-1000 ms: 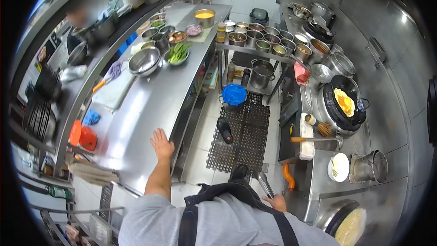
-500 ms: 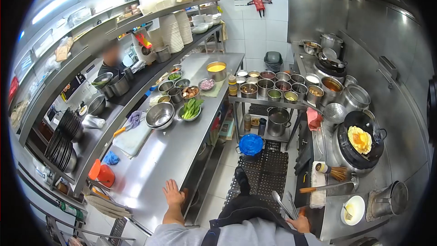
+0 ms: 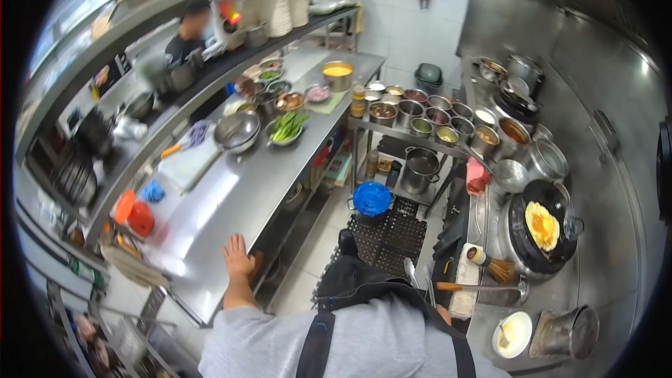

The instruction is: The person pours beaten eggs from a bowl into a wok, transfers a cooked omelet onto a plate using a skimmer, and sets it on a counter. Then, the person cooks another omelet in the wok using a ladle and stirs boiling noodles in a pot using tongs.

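My left hand lies flat on the steel table near its edge, fingers apart, holding nothing. Low at my right side, my right hand is mostly hidden by my body. It grips metal tongs, whose two arms point forward and stand apart. To the right, an egg, yellow with an orange middle, lies in a black wok on the stove. Nearer me are a ladle with a wooden handle, a bamboo brush and a white bowl with a utensil in it.
A cutting board, steel bowls and leafy greens sit on the left table. Ahead stand several ingredient pots and a blue-covered pot near the floor mat. Behind the shelf is another person.
My view has shifted and tilted, so most things sit lower or further left. The tongs have moved closer to my body, and my right hand shows less. The left hand stays on the table.
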Demonstrator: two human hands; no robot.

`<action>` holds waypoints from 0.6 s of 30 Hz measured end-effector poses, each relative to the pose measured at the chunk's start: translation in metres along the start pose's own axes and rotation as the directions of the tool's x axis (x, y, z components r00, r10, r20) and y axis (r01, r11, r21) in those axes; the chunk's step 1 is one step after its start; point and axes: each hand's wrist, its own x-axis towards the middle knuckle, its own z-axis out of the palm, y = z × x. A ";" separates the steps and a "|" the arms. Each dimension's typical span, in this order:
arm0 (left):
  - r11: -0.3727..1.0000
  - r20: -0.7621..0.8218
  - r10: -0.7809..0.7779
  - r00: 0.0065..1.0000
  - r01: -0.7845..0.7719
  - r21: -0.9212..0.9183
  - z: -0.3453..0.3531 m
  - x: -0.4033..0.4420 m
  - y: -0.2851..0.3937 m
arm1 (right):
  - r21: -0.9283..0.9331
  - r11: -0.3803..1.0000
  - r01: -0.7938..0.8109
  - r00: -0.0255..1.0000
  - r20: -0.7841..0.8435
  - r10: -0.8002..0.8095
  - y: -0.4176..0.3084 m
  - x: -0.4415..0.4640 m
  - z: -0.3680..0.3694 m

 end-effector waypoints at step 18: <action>1.000 -0.006 -0.001 1.000 0.000 -0.021 -0.013 0.005 0.003 | -0.076 0.997 0.002 0.992 0.125 0.007 -0.021 0.022 -0.008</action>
